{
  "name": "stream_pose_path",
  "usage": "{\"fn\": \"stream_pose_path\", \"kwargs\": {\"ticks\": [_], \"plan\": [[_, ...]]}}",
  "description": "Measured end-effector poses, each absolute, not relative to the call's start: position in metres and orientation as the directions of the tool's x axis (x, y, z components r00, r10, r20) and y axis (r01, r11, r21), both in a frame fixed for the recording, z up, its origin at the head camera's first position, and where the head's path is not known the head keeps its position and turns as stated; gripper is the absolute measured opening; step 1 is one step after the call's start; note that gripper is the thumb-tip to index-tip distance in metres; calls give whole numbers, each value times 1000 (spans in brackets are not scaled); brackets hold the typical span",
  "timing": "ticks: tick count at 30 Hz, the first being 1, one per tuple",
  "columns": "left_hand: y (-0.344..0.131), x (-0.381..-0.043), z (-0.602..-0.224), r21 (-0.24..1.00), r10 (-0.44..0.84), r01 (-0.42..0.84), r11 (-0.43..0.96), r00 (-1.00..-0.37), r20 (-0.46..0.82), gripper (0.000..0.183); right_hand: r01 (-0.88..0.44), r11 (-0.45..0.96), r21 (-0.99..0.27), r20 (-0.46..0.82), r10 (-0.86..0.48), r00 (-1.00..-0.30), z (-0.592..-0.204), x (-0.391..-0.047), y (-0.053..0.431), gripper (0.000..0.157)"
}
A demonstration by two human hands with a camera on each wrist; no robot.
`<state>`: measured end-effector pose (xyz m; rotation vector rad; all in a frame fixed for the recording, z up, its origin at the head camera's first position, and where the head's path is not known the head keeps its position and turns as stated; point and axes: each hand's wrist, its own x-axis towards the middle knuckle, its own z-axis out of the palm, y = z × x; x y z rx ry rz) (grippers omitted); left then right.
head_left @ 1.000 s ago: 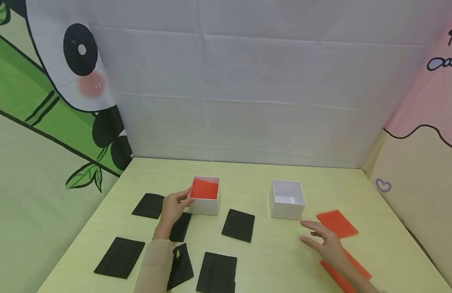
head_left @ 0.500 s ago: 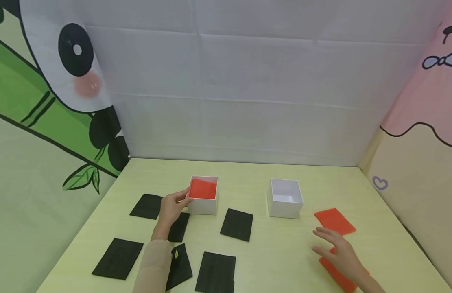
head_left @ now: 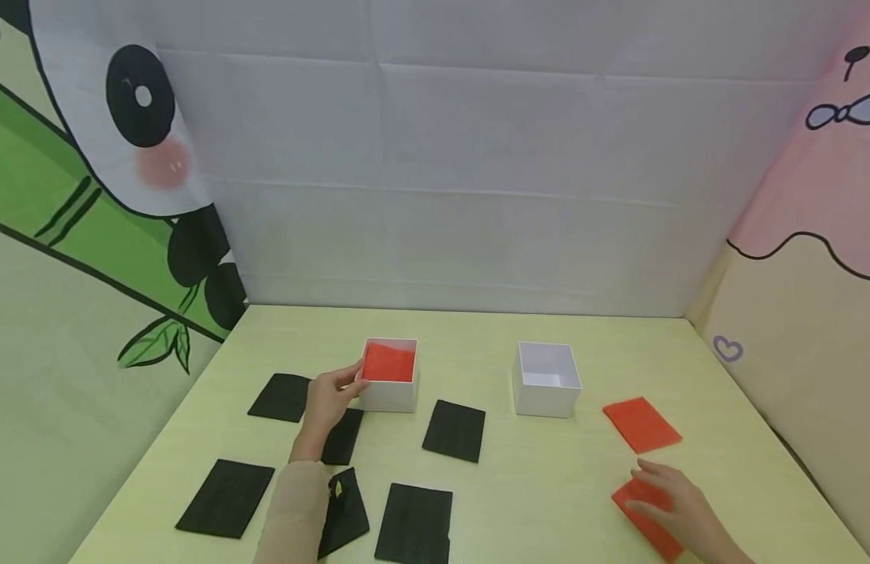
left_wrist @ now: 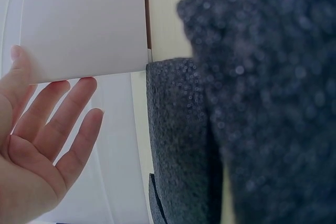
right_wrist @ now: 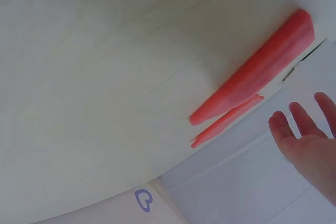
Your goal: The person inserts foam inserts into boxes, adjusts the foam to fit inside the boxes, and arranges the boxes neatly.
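My left hand holds the near left corner of a white open-topped box, thumb on the front wall and fingers along the side. A red square sheet shows inside that box. In the left wrist view the hand's fingertips touch the box wall. Over at the right, my right hand hovers above a red foam piece, partly covering it, with fingers spread and nothing held. Another red piece lies just beyond. In the right wrist view both red pieces are seen nearly edge-on, apart from the hand.
A second white box, its inside bare, stands right of the first. Several black foam squares lie across the left and middle, among them one between the boxes and one with a yellow mark. A white cloth wall backs the table.
My right hand has moved back from beside the second box, rightward and nearer, to over the near red piece. The left hand keeps its hold on the box; the head view shifted slightly.
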<state>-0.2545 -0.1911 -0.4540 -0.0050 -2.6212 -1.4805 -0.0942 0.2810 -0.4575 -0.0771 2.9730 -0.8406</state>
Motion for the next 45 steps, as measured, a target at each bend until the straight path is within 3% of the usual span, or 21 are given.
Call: {"fn": "stream_pose_path", "kwargs": {"ticks": [5, 14, 30, 45], "plan": [[-192, -255, -455, 848, -59, 75, 524, -991, 124, 46, -1, 866, -501, -130, -77, -988, -463, -91, 290, 56], [-192, -255, -456, 844, -63, 70, 531, -991, 122, 47, -107, 893, -437, -36, -137, -990, -481, -80, 308, 51], [-194, -254, -456, 858, -65, 64, 510, -991, 113, 46, 39, 927, -373, -248, -59, -967, -484, -85, 317, 59], [-194, -254, -455, 859, -64, 70, 507, -991, 119, 46, 60, 937, -344, -149, 9, -989, -484, -80, 316, 62]]}}
